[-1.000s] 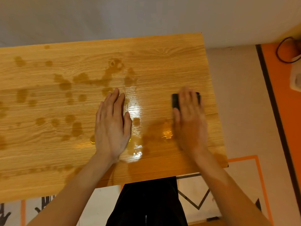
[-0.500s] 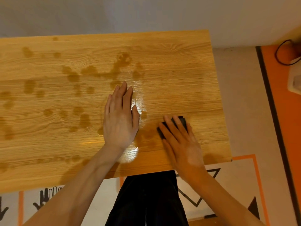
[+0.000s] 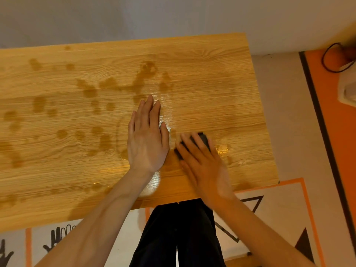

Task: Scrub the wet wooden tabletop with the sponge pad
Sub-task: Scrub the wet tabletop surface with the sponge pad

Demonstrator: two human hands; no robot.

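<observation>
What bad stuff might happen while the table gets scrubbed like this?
The sponge pad is small and mostly hidden under the right hand, so it might slip out on the shiny wet wood. The left hand lies flat beside a glossy wet patch and could slide. Scrubbing near the tabletop front edge might push water onto the floor.

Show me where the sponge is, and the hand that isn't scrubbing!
sponge pad (image 3: 203, 139): head view, dark far corner showing past the fingers.
left hand (image 3: 147, 139): head view, back of the hand, flat on the tabletop.
</observation>
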